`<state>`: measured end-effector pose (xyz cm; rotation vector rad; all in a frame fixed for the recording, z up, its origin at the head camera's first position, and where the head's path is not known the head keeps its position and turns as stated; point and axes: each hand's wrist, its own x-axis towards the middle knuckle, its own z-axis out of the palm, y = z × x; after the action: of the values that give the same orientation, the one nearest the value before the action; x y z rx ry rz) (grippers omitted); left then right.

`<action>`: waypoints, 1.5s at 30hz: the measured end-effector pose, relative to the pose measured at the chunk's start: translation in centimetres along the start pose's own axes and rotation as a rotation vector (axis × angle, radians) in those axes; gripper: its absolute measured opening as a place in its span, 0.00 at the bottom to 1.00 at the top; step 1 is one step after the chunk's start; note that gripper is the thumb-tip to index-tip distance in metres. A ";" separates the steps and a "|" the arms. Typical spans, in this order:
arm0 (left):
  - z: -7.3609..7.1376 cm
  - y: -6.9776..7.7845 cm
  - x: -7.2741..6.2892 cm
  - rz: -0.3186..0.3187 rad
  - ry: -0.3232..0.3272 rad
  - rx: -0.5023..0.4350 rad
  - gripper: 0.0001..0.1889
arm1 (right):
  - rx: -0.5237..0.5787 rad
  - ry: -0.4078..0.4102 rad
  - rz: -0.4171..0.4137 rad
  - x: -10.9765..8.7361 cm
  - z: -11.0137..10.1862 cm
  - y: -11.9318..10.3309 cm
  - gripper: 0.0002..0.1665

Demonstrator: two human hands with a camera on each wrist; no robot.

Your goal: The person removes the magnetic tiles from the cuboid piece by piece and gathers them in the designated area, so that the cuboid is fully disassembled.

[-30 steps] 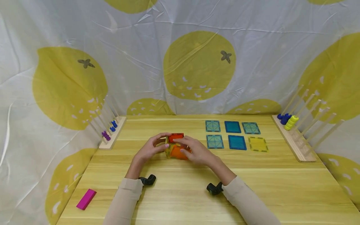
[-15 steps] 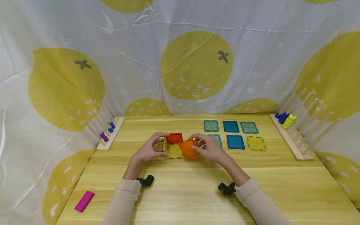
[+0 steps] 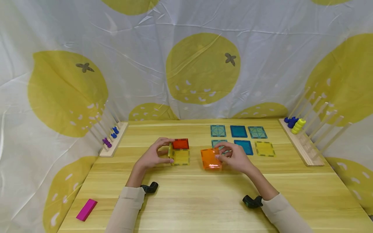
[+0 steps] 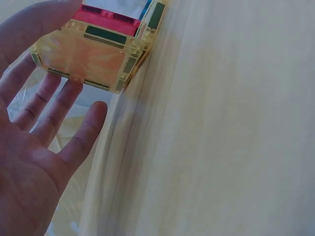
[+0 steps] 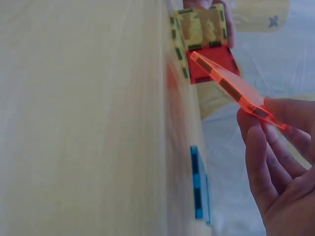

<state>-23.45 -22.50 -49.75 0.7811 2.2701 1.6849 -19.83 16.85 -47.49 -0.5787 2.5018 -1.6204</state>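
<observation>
My right hand pinches an orange translucent magnetic tile by its right edge, thumb on one face and fingers behind. In the right wrist view the tile appears nearly edge-on, apart from the others. My left hand holds an upright yellow magnetic tile by opposite edges, between thumb and fingers. That tile joins a flat yellow tile on the table and an upright red tile behind it, forming a partly walled box.
Flat tiles lie in two rows at the right, among them a blue tile, a yellow tile and a teal tile. Peg boards with beads stand left and right. A magenta block lies front left.
My right hand has drawn the orange tile away from the box to the right, uncovering the flat yellow tile. The left hand keeps its hold on the box.
</observation>
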 end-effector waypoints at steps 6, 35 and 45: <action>0.0 -0.1 0.0 -0.006 0.015 0.004 0.41 | 0.052 -0.014 0.055 -1.1 -1.0 0.8 0.20; 0.1 -0.1 0.0 -0.029 0.020 -0.017 0.41 | -0.063 -0.073 0.315 -2.3 -2.3 4.0 0.21; 0.1 -0.2 0.1 -0.015 0.025 -0.051 0.42 | -0.099 -0.090 0.295 -2.0 -2.6 3.9 0.21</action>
<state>-23.53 -22.40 -49.97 0.7341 2.2345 1.7480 -19.71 21.23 -50.15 -0.2675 2.4714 -1.3416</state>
